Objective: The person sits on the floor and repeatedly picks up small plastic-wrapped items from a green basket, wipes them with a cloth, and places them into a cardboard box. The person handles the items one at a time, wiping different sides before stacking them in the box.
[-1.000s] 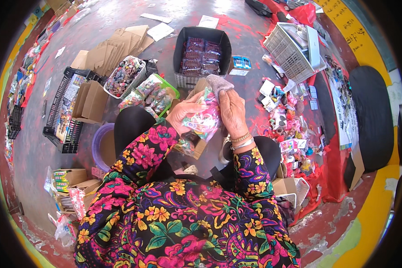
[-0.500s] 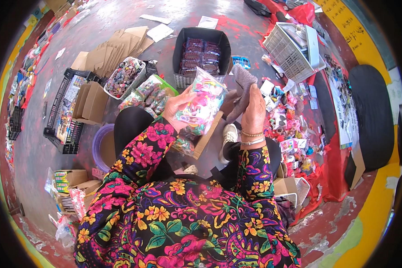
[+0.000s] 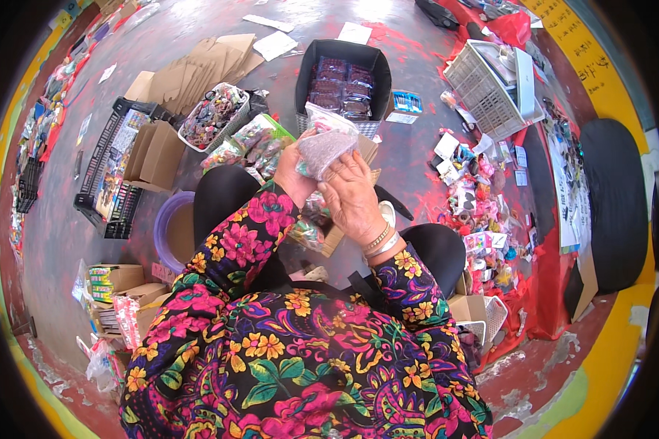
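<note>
Above my lap, my left hand [image 3: 294, 175] holds a clear plastic bag [image 3: 331, 114] of small colourful items by its lower left side. A greyish-purple cloth [image 3: 325, 151] lies over the front of the bag. My right hand [image 3: 356, 196] presses the cloth against the bag, its fingers stretched and close together. The cloth covers most of the bag, and what the left fingertips do behind it is hidden. Below my hands, between my knees, more filled clear bags [image 3: 307, 233] lie beside a cardboard box edge [image 3: 332, 240].
Ahead stands a black-lined basket [image 3: 381, 80] of dark packets, with a blue box [image 3: 406, 104] beside it. To the left are a white basket [image 3: 187, 139] of hair ties, a black crate [image 3: 95, 164] and a purple bucket [image 3: 162, 238]. Loose trinkets [image 3: 483, 197] cover the floor at right.
My right hand has moved left and brought the cloth from beside the bag onto its front. The bag has stayed in my left hand, now largely covered.
</note>
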